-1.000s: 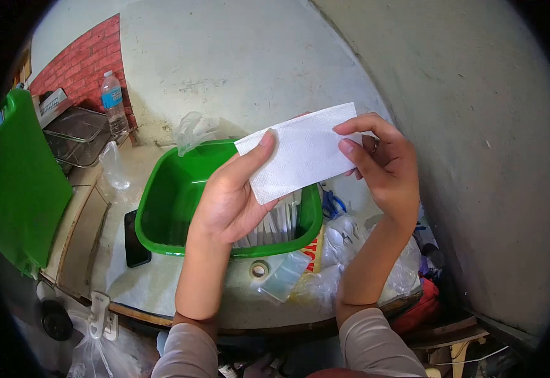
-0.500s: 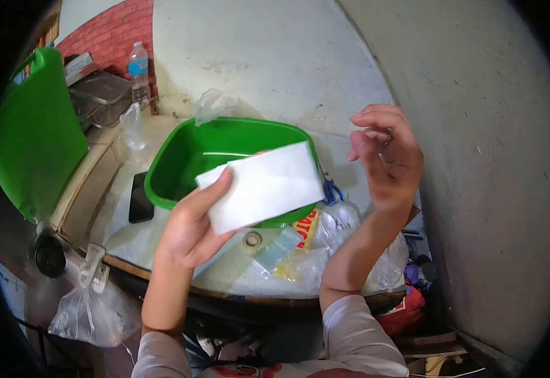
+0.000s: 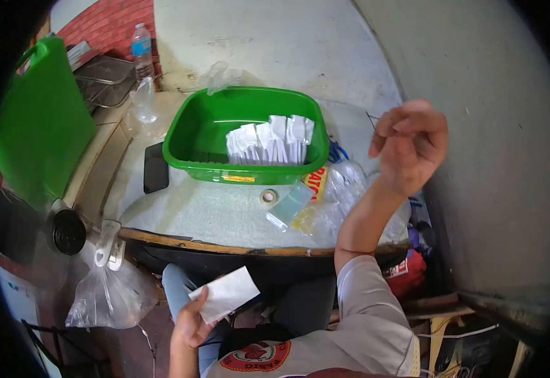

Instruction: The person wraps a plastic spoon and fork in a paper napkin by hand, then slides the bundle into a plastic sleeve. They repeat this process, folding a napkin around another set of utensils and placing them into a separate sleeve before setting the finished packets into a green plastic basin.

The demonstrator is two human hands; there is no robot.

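Note:
My left hand (image 3: pixel 193 324) is closed on a flat white folded paper (image 3: pixel 229 294), low over my lap and below the table's front edge. The thumb lies on the paper's upper face. My right hand (image 3: pixel 413 148) is raised at the right, near the wall, with its fingers loosely curled and slightly apart; nothing shows in it. On the table stands a green basin (image 3: pixel 243 170). Slim white bundles (image 3: pixel 275 140) in clear plastic are lined up inside its right part.
In front of the basin lie a tape roll (image 3: pixel 268 197), a clear plastic sleeve (image 3: pixel 289 205) and plastic bags of spoons (image 3: pixel 344 183). A black phone (image 3: pixel 156 167) lies left. A water bottle (image 3: pixel 141 53) stands behind. A knotted plastic bag (image 3: pixel 112 286) hangs at the table's left.
My left hand has brought the white paper down from in front of the basin to my lap. The bundles in the basin now show. My right hand has shifted slightly right, its fingers more curled.

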